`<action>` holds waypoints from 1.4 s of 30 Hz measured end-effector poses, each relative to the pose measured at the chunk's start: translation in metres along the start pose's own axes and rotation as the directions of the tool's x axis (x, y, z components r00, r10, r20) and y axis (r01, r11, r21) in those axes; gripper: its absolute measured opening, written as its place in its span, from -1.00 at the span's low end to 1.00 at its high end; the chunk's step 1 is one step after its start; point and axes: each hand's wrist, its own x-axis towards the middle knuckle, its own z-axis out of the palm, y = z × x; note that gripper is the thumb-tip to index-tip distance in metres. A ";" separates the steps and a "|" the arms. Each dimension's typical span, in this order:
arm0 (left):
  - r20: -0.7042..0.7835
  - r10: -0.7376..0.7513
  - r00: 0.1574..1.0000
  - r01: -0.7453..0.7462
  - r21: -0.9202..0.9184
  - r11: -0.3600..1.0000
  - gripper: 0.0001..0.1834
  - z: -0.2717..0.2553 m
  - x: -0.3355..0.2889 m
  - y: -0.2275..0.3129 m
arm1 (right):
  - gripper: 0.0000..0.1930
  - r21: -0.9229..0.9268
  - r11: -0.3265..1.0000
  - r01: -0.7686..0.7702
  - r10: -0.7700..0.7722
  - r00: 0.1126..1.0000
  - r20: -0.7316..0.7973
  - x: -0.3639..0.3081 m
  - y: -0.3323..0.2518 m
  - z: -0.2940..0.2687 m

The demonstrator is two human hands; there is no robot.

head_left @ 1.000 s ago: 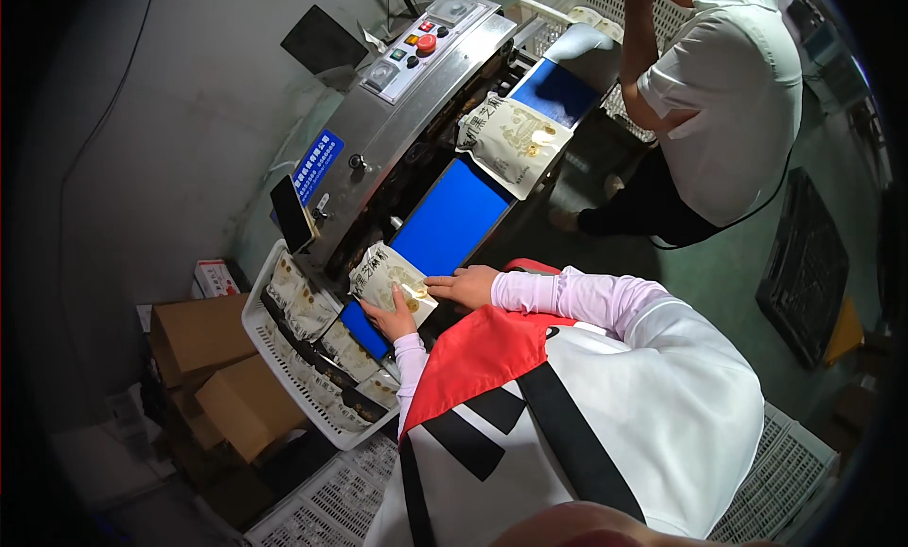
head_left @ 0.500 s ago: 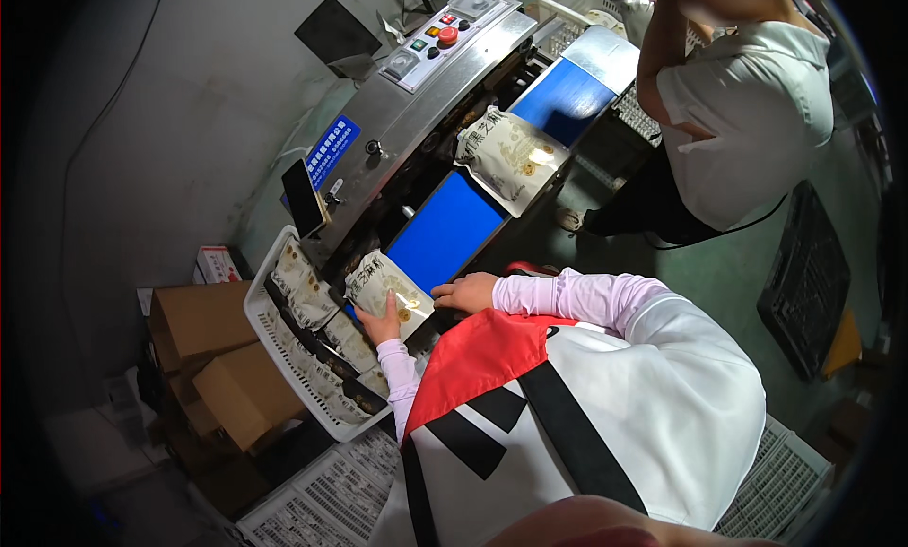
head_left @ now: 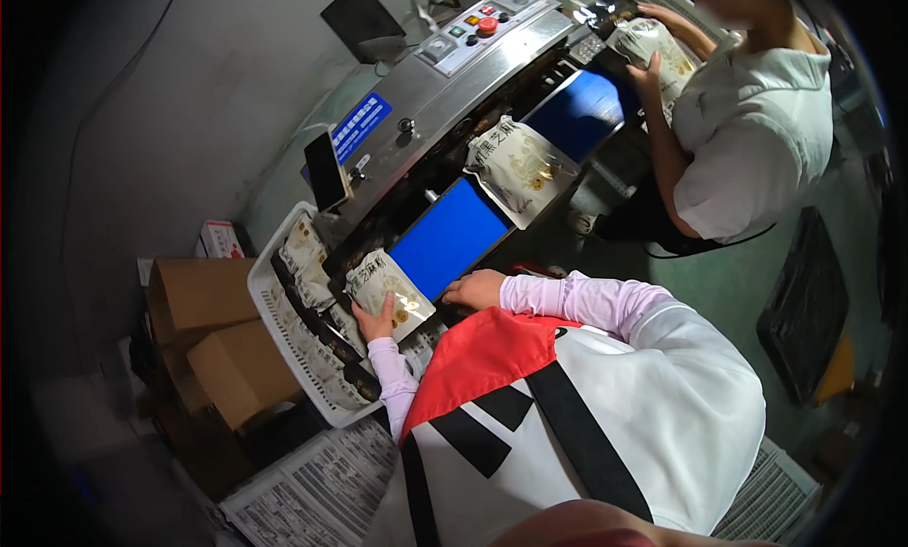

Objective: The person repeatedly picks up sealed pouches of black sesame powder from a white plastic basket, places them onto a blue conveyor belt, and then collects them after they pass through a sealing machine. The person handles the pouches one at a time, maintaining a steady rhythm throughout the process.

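Note:
A pale pouch (head_left: 401,299) with dark lettering and gold prints lies at the near end of the blue belt (head_left: 448,237). My left hand (head_left: 375,320) grips its left side, thumb on the printed face. The other fingers are hidden. My right hand (head_left: 478,288) rests at the belt's near edge, just right of the pouch, holding nothing visible. Its fingers are bent downward and loosely apart. Farther up the belt line lies another pale pouch (head_left: 522,172), out of my reach.
A steel machine (head_left: 416,98) with a red button stands behind the belt. A white basket (head_left: 326,402) of pouches sits at left, near cardboard boxes (head_left: 241,372). A phone (head_left: 326,172) leans on the machine. A co-worker (head_left: 757,150) at far right holds a pouch (head_left: 654,55).
My right hand has shifted slightly right, away from the near pouch. My left hand keeps its grip. The co-worker has lowered their arms and now holds a pouch with both hands. The view has tilted slightly.

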 end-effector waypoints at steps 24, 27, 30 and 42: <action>0.068 -0.179 0.982 0.189 -0.481 0.856 -0.14 -0.036 -0.016 0.008 | -0.28 0.253 0.965 -0.065 0.044 0.995 0.087 0.023 -0.028 -0.040; 0.096 -0.177 0.980 0.199 -0.581 0.789 -0.32 -0.025 -0.013 -0.004 | -0.23 0.199 0.980 -0.016 -0.003 0.996 0.092 0.036 -0.029 -0.033; 0.150 -0.148 0.978 0.211 -0.671 0.710 -0.33 -0.021 -0.010 -0.016 | -0.21 0.233 0.972 -0.030 0.004 0.994 0.111 0.045 -0.036 -0.029; -0.053 0.004 0.999 -0.049 -0.889 0.455 -0.37 -0.071 -0.065 0.052 | -0.20 0.482 0.871 -0.095 0.058 0.994 0.091 0.042 -0.051 -0.049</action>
